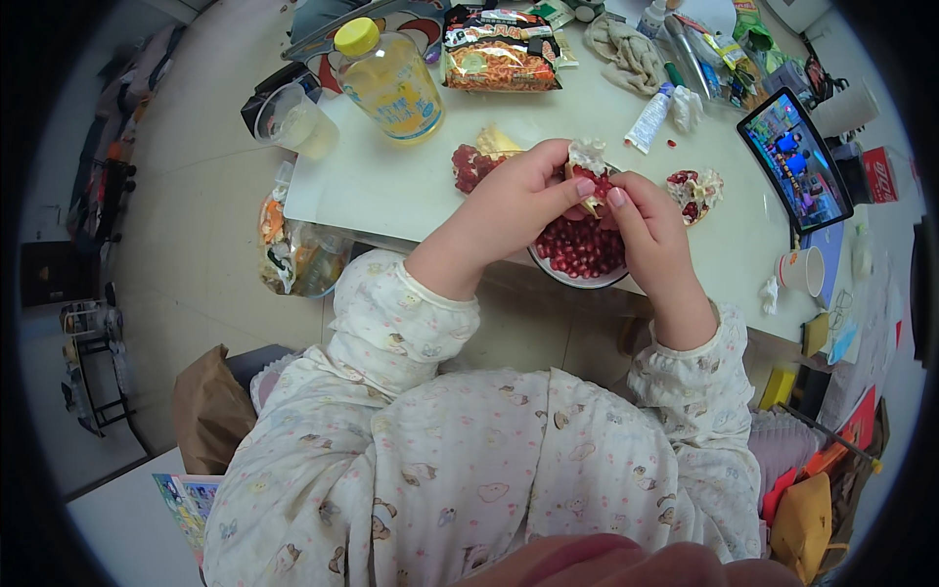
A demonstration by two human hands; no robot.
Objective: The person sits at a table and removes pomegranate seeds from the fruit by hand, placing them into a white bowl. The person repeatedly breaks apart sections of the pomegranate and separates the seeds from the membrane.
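My left hand [539, 183] and my right hand [645, 216] both grip one pomegranate piece [591, 176], with red seeds and pale pith showing between the thumbs. Right below them a bowl [578, 279] with a dark rim holds many loose pomegranate seeds [583, 246]; it sits at the table's near edge. Left of the bowl, partly behind my left wrist, lies another pomegranate chunk [473, 167] with seeds and yellowish rind. A smaller pomegranate piece [693, 194], with seeds and torn pith, rests to the right of my right hand.
A drink bottle [392, 88] with a yellow cap and a plastic cup [297, 121] stand at left. Behind are a noodle packet [501, 55] and a tube [650, 117]. A lit tablet [796, 161] and a paper cup [801, 271] stand right. A rubbish bag [297, 253] hangs below the table's left edge.
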